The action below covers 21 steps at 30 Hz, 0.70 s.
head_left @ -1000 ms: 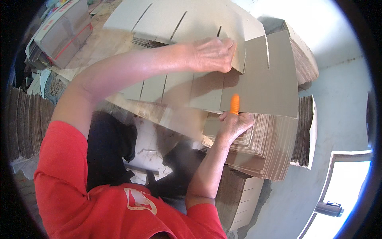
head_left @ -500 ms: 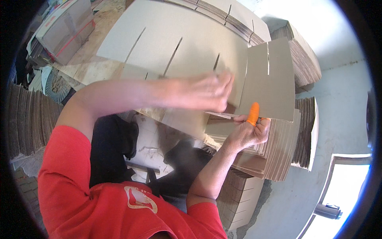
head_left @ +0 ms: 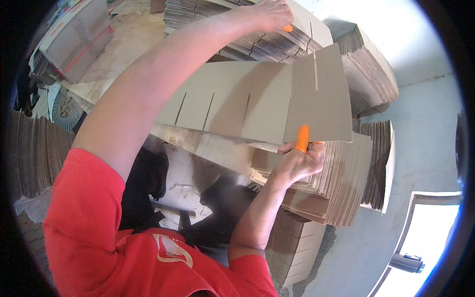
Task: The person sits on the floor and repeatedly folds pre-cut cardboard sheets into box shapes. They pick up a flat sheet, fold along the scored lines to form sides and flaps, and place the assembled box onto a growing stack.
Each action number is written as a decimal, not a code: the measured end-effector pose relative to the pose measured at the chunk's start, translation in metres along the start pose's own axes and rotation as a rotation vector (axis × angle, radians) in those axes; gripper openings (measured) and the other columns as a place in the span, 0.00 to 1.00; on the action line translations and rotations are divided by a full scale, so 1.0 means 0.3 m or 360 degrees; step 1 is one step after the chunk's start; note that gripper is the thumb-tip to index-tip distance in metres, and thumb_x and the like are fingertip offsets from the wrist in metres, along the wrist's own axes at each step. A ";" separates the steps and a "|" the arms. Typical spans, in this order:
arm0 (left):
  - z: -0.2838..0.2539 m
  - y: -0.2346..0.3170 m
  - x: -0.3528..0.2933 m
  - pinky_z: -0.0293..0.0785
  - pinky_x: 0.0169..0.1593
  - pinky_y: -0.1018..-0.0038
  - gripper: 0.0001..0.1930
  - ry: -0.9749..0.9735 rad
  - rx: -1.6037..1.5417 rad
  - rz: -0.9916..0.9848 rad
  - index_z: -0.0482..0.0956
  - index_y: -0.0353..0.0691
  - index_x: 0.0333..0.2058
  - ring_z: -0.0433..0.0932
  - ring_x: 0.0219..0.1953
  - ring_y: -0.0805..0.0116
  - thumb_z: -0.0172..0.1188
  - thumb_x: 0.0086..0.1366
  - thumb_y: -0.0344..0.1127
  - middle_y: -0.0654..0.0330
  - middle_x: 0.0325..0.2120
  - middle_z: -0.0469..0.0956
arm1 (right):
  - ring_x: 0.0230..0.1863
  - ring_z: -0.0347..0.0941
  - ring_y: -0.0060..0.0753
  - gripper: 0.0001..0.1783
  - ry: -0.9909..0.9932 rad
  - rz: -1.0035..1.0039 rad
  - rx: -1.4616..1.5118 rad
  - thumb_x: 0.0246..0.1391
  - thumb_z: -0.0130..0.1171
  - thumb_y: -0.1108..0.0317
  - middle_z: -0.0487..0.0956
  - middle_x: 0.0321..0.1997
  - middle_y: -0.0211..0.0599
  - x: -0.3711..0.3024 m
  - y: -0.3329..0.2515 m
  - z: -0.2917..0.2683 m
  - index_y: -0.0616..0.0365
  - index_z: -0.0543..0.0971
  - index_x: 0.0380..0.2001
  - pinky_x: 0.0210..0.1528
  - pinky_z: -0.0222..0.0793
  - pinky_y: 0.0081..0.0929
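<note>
My right hand grips the near edge of a slotted cardboard sheet at its right end. An orange finger cover shows on one digit, pressed against the upper face. Right of a crease, the sheet's end panel looks darker and has one long slot. My left arm stretches across the sheet, and my left hand is over a stack of slotted cardboard at the back. Another orange cover shows at its fingertips. Those fingers are mostly hidden, so their grip is unclear.
More cardboard stacks stand at the right, one farther back and others near the wall. A large carton sits on the wooden table at the far left. Upright cardboard stands left of me.
My left hand has moved from above the sheet, up and away to the back stack. The sheet's far edge now lies lower, exposing the stack's side. My right hand has shifted slightly left, still gripping.
</note>
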<state>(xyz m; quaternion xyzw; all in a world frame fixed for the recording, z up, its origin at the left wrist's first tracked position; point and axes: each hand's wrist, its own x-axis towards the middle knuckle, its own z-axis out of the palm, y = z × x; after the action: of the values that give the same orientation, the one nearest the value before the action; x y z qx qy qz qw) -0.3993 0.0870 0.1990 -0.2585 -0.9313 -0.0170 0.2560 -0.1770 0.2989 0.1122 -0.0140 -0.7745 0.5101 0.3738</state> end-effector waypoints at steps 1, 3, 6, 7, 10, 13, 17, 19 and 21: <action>-0.050 0.028 0.030 0.67 0.56 0.52 0.14 -0.0207 0.0102 0.0082 0.79 0.30 0.40 0.71 0.55 0.51 0.57 0.58 0.33 0.45 0.44 0.77 | 0.11 0.66 0.15 0.10 0.0021 -0.0013 0.0046 0.55 0.52 0.86 0.72 0.16 0.26 0.002 0.007 -0.006 0.61 0.75 0.24 0.10 0.62 0.13; -0.077 0.054 0.041 0.68 0.53 0.54 0.11 -0.0233 0.0153 0.0182 0.81 0.31 0.36 0.73 0.51 0.50 0.56 0.57 0.31 0.47 0.37 0.80 | 0.11 0.66 0.14 0.09 0.0045 -0.0019 0.0112 0.56 0.52 0.85 0.72 0.15 0.26 -0.002 0.003 -0.007 0.61 0.76 0.24 0.11 0.62 0.12; 0.039 -0.001 0.013 0.71 0.49 0.60 0.10 0.0244 0.0231 0.0265 0.81 0.32 0.35 0.75 0.46 0.54 0.58 0.56 0.31 0.52 0.33 0.79 | 0.11 0.66 0.15 0.09 0.0037 -0.0012 0.0186 0.58 0.52 0.83 0.73 0.15 0.27 -0.010 -0.029 0.012 0.62 0.76 0.25 0.11 0.63 0.12; 0.086 -0.039 -0.012 0.74 0.46 0.65 0.12 0.0361 0.0419 0.0321 0.80 0.33 0.36 0.75 0.44 0.59 0.60 0.56 0.34 0.56 0.35 0.77 | 0.11 0.66 0.15 0.09 0.0032 -0.0018 0.0221 0.59 0.52 0.82 0.73 0.15 0.27 -0.010 -0.037 0.017 0.61 0.76 0.25 0.11 0.63 0.12; 0.079 0.003 -0.044 0.78 0.43 0.73 0.10 0.0688 0.0502 0.0506 0.79 0.35 0.34 0.74 0.42 0.66 0.61 0.52 0.31 0.60 0.36 0.74 | 0.11 0.67 0.15 0.10 0.0038 -0.0060 0.0096 0.61 0.51 0.80 0.74 0.16 0.28 -0.004 -0.031 -0.013 0.61 0.77 0.26 0.12 0.64 0.12; 0.026 0.079 -0.082 0.80 0.43 0.75 0.07 0.0550 0.0524 0.0407 0.79 0.35 0.30 0.74 0.41 0.68 0.61 0.50 0.27 0.60 0.35 0.73 | 0.12 0.67 0.15 0.10 0.0039 -0.0037 0.0062 0.63 0.50 0.78 0.76 0.19 0.30 -0.001 -0.024 -0.028 0.60 0.77 0.27 0.12 0.65 0.12; 0.009 0.049 -0.100 0.81 0.40 0.77 0.06 0.0597 0.0616 0.0285 0.79 0.35 0.28 0.74 0.39 0.70 0.61 0.48 0.27 0.61 0.33 0.72 | 0.13 0.67 0.15 0.11 -0.0010 -0.0034 0.0111 0.65 0.50 0.75 0.78 0.23 0.32 -0.008 -0.070 -0.013 0.60 0.77 0.27 0.12 0.64 0.12; -0.006 0.070 -0.101 0.80 0.39 0.78 0.05 0.0718 0.0612 0.0345 0.78 0.36 0.26 0.74 0.39 0.70 0.61 0.47 0.28 0.62 0.33 0.72 | 0.11 0.65 0.16 0.10 0.0033 -0.0036 0.0221 0.58 0.46 0.81 0.76 0.19 0.31 -0.009 -0.073 0.000 0.62 0.78 0.32 0.12 0.64 0.14; -0.025 0.100 -0.111 0.79 0.37 0.78 0.05 0.0751 0.0630 0.0435 0.78 0.37 0.24 0.73 0.38 0.71 0.61 0.46 0.29 0.63 0.32 0.72 | 0.11 0.65 0.17 0.13 0.0032 -0.0056 0.0267 0.54 0.45 0.84 0.76 0.19 0.31 -0.009 -0.061 0.000 0.63 0.79 0.35 0.12 0.64 0.15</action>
<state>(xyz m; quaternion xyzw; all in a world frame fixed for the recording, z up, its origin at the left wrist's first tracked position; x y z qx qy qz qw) -0.3565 0.0961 0.1864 -0.3152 -0.7884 0.1392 0.5096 -0.1685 0.2890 0.1253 0.0258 -0.7254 0.5663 0.3905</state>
